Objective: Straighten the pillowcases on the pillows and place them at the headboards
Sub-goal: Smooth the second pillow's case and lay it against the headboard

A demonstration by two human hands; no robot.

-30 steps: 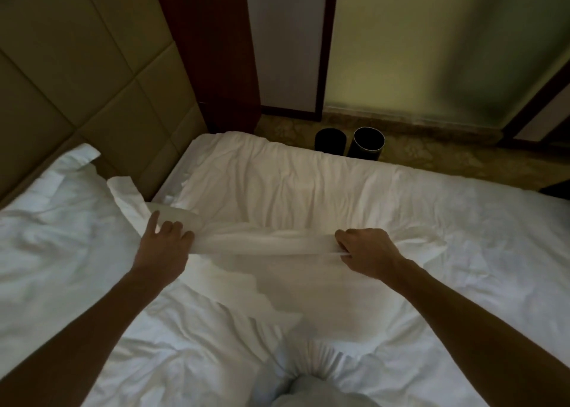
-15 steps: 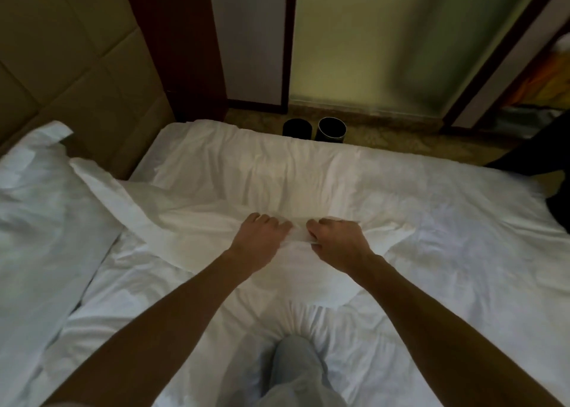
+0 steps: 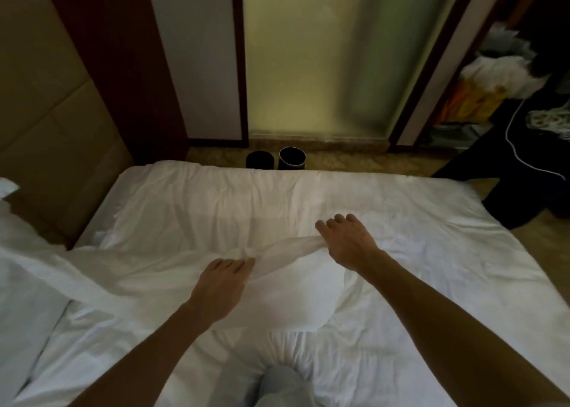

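Left hand (image 3: 222, 286) and right hand (image 3: 347, 241) both pinch the pillowcase (image 3: 287, 247) edge (taut between them); an uneven tug could slip one grip and bunch it.

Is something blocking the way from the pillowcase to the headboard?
Nothing visible does. The left hand and right hand hold the pillowcase; only white sheet lies between it and the headboard. Heaped bedding sits off to the left.

No words, labels, brands, numbers or signs are showing legibly on anything in this view; nothing is reading as text.
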